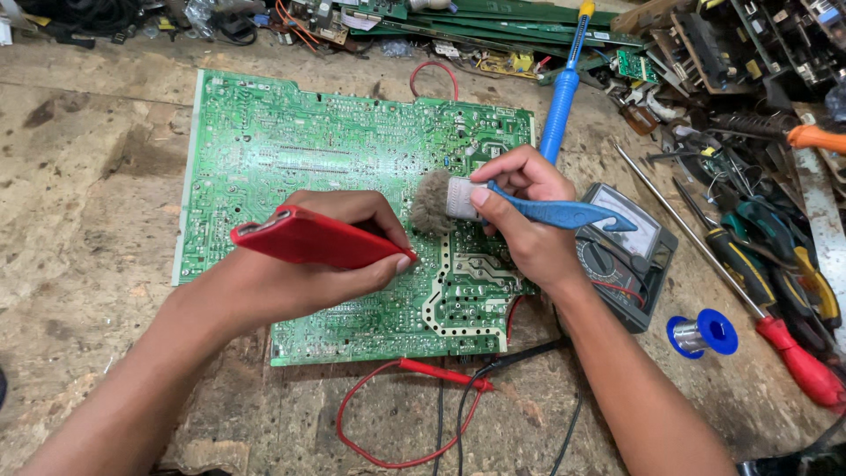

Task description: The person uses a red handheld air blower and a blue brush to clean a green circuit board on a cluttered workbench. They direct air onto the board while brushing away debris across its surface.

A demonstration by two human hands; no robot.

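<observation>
A large green circuit board (291, 141) lies flat on the worn wooden bench. My left hand (352, 247) holds a red flat phone-like device (308, 238) over the board's middle, thumb pressed on its near edge. My right hand (520, 211) grips a paintbrush with a blue handle (564, 213); its grey frayed bristles (432, 203) touch the board just right of the red device.
An analog multimeter (630, 256) sits right of the board, with red and black probe leads (441, 375) trailing along the front. A blue soldering iron (560, 97), a blue solder spool (701, 333), screwdrivers (775, 326) and scrap boards (529, 26) crowd the right and back.
</observation>
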